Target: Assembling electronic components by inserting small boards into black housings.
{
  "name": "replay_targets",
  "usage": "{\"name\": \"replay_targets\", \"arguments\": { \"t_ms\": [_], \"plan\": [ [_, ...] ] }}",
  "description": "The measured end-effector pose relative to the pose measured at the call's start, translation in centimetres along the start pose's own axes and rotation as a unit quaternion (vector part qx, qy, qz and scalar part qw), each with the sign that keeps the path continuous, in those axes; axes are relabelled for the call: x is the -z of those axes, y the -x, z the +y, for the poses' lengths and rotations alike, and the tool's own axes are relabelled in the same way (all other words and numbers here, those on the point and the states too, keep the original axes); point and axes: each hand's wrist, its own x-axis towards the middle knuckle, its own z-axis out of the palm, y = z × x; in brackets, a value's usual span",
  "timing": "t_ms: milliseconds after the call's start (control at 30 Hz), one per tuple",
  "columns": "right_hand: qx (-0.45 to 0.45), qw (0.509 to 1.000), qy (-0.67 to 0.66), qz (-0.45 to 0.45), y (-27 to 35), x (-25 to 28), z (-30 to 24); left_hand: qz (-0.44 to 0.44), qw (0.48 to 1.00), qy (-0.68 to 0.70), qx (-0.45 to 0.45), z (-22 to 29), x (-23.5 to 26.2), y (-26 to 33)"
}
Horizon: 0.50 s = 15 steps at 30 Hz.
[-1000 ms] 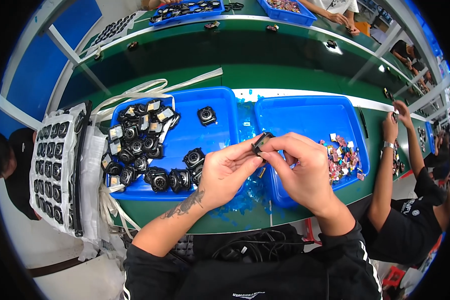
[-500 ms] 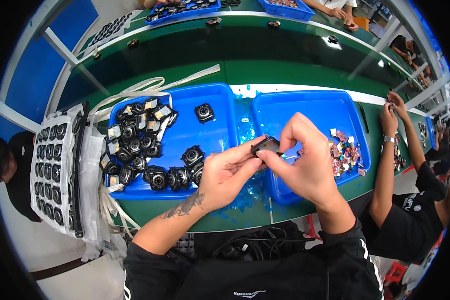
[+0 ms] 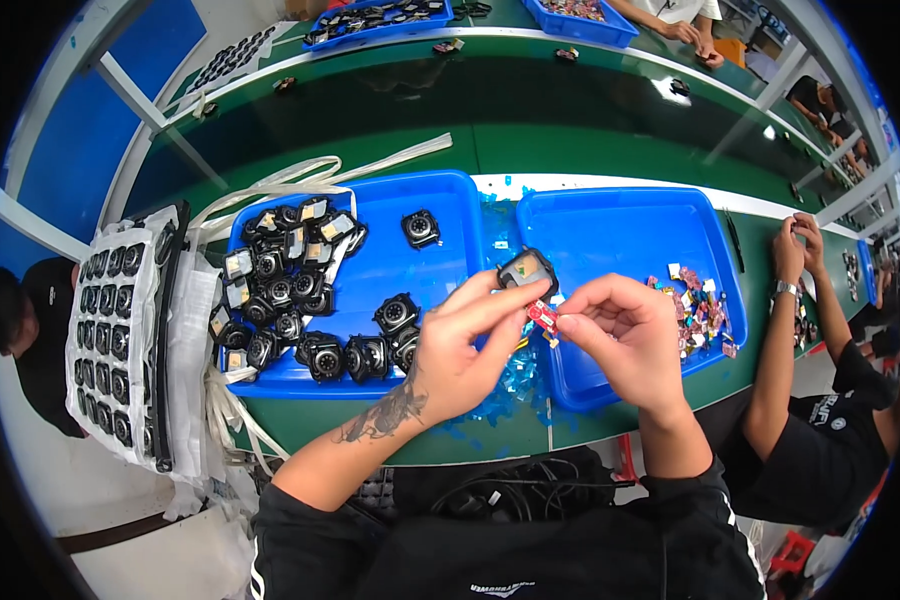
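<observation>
Green counter (image 3: 590,150) runs the width of the view, carrying two blue trays side by side — the left tray (image 3: 440,205) holds a heap of small black round-lensed parts (image 3: 290,290), the right tray (image 3: 620,225) a scatter of coloured scraps (image 3: 695,305) at its right end. Above the gap between the trays, the left hand (image 3: 460,340) has its fingers clamped on a small black module (image 3: 527,270), while the right hand (image 3: 620,330) pinches a red tab (image 3: 543,318) just below it. A white sheet of black parts (image 3: 120,330) hangs off the counter's left edge — another person's hands (image 3: 798,240) work at the right, and more blue trays sit along the far side.
</observation>
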Motion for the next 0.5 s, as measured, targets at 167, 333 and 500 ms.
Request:
{"name": "replay_targets", "arguments": {
  "t_ms": [167,333,500],
  "plan": [
    [-0.017,0.998,-0.038,-0.037,-0.5,0.9,0.1,-0.042,0.973,-0.182,-0.134,-0.1,-0.1,-0.3],
    [-0.063,0.996,0.014,-0.067,-0.7,1.3,-0.5,-0.031,0.963,-0.241,-0.117,0.1,0.3,-0.3],
    [-0.042,0.998,-0.013,-0.045,-0.8,0.9,1.0,-0.065,0.977,-0.201,-0.002,-0.2,0.4,-0.3]
  ]
}}
